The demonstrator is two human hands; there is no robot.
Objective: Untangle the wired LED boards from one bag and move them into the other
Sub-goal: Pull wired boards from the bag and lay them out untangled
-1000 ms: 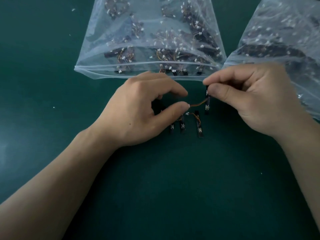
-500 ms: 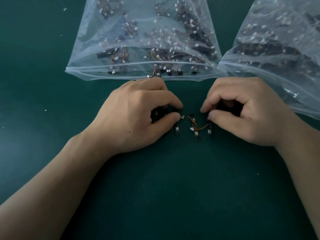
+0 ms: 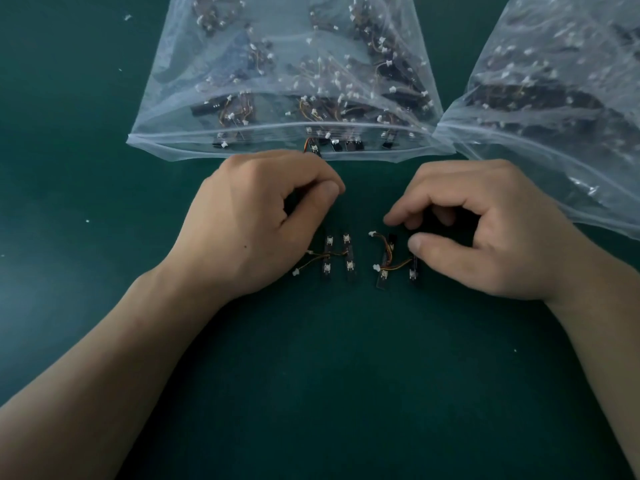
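Note:
Several small black LED boards with orange wires and white plugs lie on the green table between my hands. One pair of boards (image 3: 338,259) lies side by side just right of my left hand (image 3: 256,223), whose curled fingers and thumb meet on nothing I can see. The second pair of boards (image 3: 389,266) has crossed wires. My right hand (image 3: 485,233) hovers over that pair, thumb tip at the top of the rightmost board, index finger apart from the thumb. The left clear bag (image 3: 277,148) lies behind, full of tangled boards. The right clear bag (image 3: 554,109) holds more.
One board with an orange wire (image 3: 313,148) pokes out of the left bag's mouth, just above my left hand. Small white specks dot the green table (image 3: 346,375). Both forearms reach in from the bottom corners.
My right hand lowered the board it was holding and let it go on the table. My left hand let go too and pulled back, leaving the boards in two separate pairs.

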